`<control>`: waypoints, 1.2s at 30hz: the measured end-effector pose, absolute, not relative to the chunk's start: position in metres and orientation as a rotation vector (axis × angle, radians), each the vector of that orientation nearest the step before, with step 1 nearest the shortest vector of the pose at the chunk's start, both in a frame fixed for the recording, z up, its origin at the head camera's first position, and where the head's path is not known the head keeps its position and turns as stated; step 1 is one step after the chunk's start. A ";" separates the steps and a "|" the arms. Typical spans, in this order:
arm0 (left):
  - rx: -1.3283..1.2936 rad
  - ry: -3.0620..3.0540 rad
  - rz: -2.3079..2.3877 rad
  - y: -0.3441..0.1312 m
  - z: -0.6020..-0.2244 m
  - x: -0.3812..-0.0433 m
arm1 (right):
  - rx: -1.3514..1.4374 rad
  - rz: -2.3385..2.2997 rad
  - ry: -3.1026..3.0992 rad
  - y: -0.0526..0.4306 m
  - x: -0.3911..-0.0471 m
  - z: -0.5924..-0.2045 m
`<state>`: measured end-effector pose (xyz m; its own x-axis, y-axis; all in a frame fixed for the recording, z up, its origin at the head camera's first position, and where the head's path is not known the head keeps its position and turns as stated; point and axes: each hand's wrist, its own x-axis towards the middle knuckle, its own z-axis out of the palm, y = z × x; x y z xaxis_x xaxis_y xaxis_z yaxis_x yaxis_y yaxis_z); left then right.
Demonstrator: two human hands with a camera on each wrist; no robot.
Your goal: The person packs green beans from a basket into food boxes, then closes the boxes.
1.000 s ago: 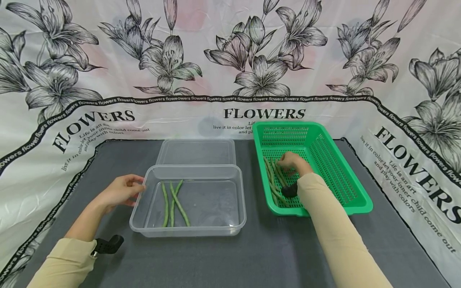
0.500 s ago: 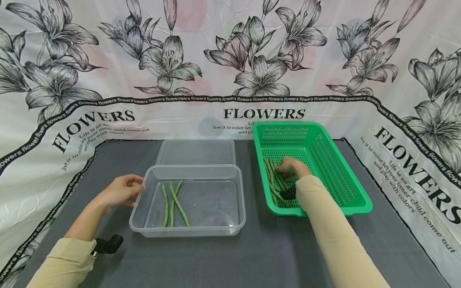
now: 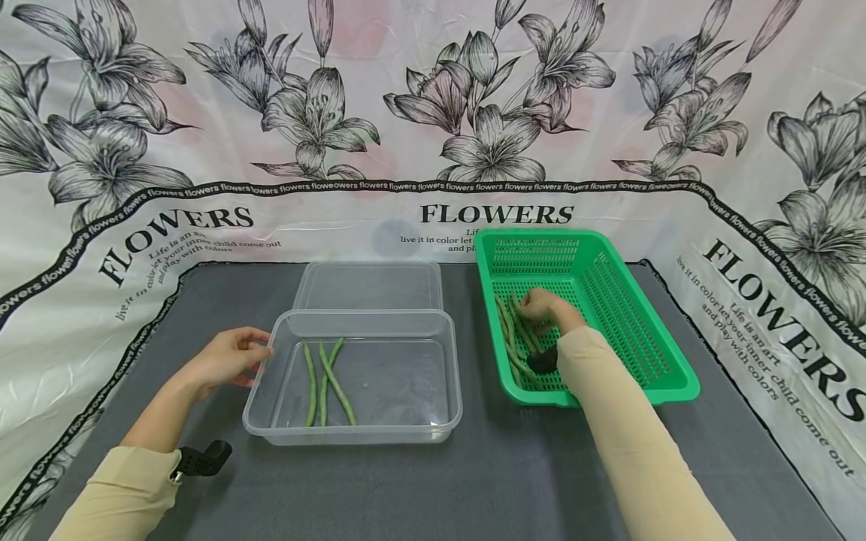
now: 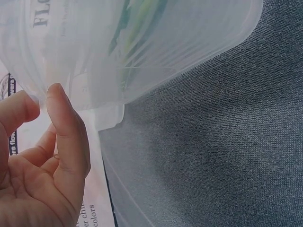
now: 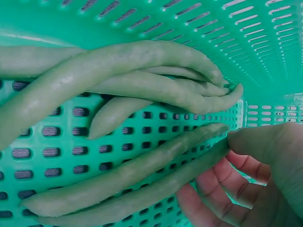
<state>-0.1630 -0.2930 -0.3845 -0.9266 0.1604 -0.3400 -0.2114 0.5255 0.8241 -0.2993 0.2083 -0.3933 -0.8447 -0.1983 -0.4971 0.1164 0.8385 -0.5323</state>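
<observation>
My left hand [image 3: 226, 361] pinches the left rim of a clear plastic container [image 3: 352, 436]; in the left wrist view, thumb and index finger [image 4: 19, 111] meet at the edge. Three green beans [image 3: 340, 391] lie inside it, two of them crossed. My right hand [image 3: 549, 309] reaches into a green plastic basket [image 3: 679, 387]. In the right wrist view its thumb and fingers pinch the end of a green bean [image 5: 156, 195], which lies low along the basket floor. Beside that bean runs another bean [image 5: 128, 175]. Several more beans [image 5: 142, 54] are bunched along the basket wall.
A clear flat lid [image 3: 368, 285] lies behind the container on the grey cloth [image 3: 406, 496]. White fabric with flower prints [image 3: 365, 233] rises at the back and sides. A black wrist device [image 3: 205, 458] sits at the left cuff, another device [image 3: 543, 361] at the right.
My right hand shifts only slightly among the beans in the basket. The left hand, container and its beans stay where they were.
</observation>
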 end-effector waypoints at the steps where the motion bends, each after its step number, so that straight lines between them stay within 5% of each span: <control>1: -0.042 2.394 1.368 -0.293 -0.385 -0.163 | -0.062 -0.768 2.465 0.208 -0.300 -0.392; 36: -0.036 2.401 1.362 -0.293 -0.386 -0.163 | -0.354 -0.596 2.761 0.165 -0.306 -0.308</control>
<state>-0.1629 -0.2933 -0.3862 -0.9281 0.1613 -0.3357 -0.2053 0.5303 0.8226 -0.3057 0.1651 -0.3077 -0.9265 -0.2971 -0.2309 -0.1755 0.8840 -0.4333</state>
